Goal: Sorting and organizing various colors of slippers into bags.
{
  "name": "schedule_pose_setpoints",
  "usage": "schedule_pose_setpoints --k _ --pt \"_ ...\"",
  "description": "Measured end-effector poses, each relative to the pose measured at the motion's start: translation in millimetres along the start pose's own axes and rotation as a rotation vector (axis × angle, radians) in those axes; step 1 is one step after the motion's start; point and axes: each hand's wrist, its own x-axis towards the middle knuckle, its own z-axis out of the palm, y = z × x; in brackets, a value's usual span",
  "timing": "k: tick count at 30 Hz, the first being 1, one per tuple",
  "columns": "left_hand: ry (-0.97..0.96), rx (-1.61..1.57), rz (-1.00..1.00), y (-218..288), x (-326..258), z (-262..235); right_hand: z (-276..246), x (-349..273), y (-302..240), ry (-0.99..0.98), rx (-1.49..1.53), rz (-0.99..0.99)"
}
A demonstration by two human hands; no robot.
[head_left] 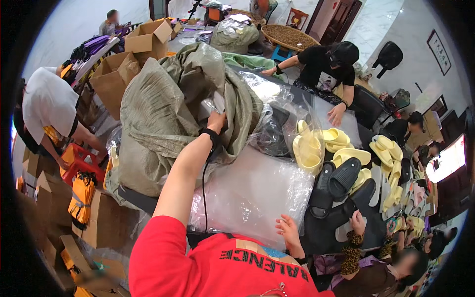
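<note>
Left hand (216, 120) up at the mouth of the big olive woven sack (163, 109) heaped on the table; our fingers are closed on a fold of clear plastic wrap (210, 105) poking out of the sack's opening. Black wrist strap with a cable running down the forearm.

Right hand (288, 228) low, near our chest, fingers spread and empty, resting at the near edge of the stack of clear plastic bags (252, 195) lying flat on the table just right of the sack.

To do this pull well, we judge: draw the wrap out along the line of the opening, not sideways, and brace the sack's lip so the heap does not slump toward the table edge.

Right of the bags: yellow slippers (341, 143) and black slippers (336, 183), loosely piled.

Hard to make out: what lies inside the sack — the wrap probably covers more goods, but the folds hide it. Our left fingertips are buried in plastic. Another person's hand (357, 222), patterned sleeve, touches the black slippers.
</note>
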Motion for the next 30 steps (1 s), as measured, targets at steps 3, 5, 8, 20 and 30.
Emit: schedule_pose_setpoints --k 3,5,8,20,30 --pt "0.035 0.017 0.099 -5.5 5.7 1.2 -1.6 -3.5 -0.3 0.004 0.004 0.006" --pt "-0.056 -0.031 0.088 1.1 6.3 -1.6 -3.4 -4.9 -3.7 0.014 0.006 0.003" --pt "-0.026 -0.372 0.06 0.1 8.7 -11.6 -3.2 0.8 -3.2 0.003 -0.017 -0.002" --pt "-0.382 -1.318 0.039 10.0 -83.0 -145.1 4.7 5.0 -3.0 -0.044 0.0 -0.008" --pt "-0.268 -1.069 0.213 44.4 -284.6 -91.9 37.1 -10.6 -56.9 -0.346 0.034 -0.215"
